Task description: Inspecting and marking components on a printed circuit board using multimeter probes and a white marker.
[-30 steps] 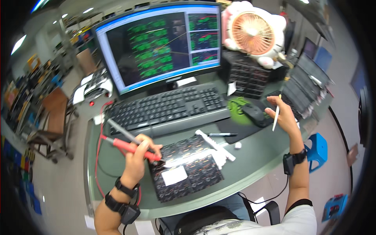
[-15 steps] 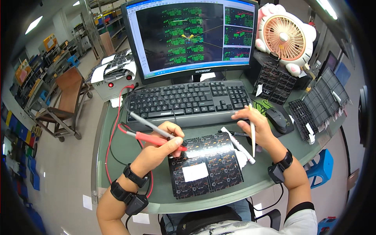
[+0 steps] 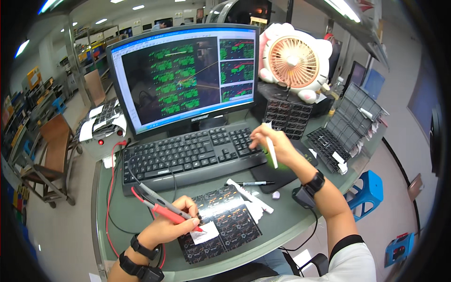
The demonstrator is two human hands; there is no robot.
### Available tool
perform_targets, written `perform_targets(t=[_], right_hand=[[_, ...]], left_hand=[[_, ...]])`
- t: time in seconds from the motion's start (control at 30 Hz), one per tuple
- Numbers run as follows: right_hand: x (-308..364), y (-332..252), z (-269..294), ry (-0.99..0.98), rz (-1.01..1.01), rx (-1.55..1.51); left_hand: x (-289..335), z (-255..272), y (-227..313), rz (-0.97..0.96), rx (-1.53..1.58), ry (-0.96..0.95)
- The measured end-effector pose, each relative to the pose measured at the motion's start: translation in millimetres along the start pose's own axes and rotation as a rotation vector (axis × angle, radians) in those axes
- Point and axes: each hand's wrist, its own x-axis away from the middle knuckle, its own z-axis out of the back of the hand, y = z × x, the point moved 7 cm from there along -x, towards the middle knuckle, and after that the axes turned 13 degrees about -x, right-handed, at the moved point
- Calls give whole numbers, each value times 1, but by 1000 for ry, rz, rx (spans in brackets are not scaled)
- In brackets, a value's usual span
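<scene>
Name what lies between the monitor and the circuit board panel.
In the head view, the black keyboard lies between the monitor and the circuit board panel, with green desktop showing between keyboard and panel.

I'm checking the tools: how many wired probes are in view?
2: a red probe and a grey probe, both in the left hand. Others could be hidden.

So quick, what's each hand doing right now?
Left hand: closed around a red probe and a gray probe.
Right hand: holding a white stick, fingers over the keyboard; can't tell if they're touching it.
</scene>
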Motion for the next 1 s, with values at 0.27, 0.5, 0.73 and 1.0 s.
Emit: perform_targets(t=[0.27,0.5,0.73,1.0], right_hand=[[-20,9,-29,-135,333,434],[-34,15,-12,-68,226,502],[-41,20,0,123,234,817],[-32,15,-36,-57,236,590]], left_hand=[[-7,-2,4,-8,-81,28],[-4,-1,1,17,-120,33],[-5,-1,2,8,-143,36],[-4,0,2,-13,-142,60]])
